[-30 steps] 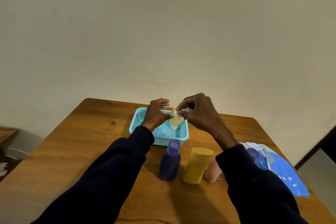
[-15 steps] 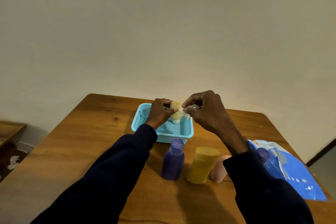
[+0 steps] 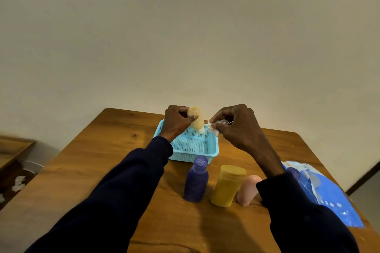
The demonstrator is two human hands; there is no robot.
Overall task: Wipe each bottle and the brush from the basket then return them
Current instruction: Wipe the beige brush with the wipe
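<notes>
My left hand [image 3: 176,123] grips a small pale yellow bottle [image 3: 197,119], tilted with its white cap pointing down over the light blue mesh basket [image 3: 213,150]. Just to its right, my right hand [image 3: 236,127] pinches a crumpled white wipe [image 3: 213,127] close to the bottle's cap. In front of the basket stand a purple bottle [image 3: 196,179], a yellow bottle with a flat lid [image 3: 227,186] and a pink bottle [image 3: 247,190] partly hidden by my right sleeve. No brush shows.
A blue and white wipes packet [image 3: 329,193] lies at the table's right edge, with a purple cap [image 3: 294,172] beside my sleeve. The wooden table [image 3: 102,150] meets a plain wall behind. A low wooden shelf [image 3: 14,148] stands at the left.
Both hands have risen above the basket. The yellow bottle has turned in my left hand, and the wipe has come off its body to beside the cap.
</notes>
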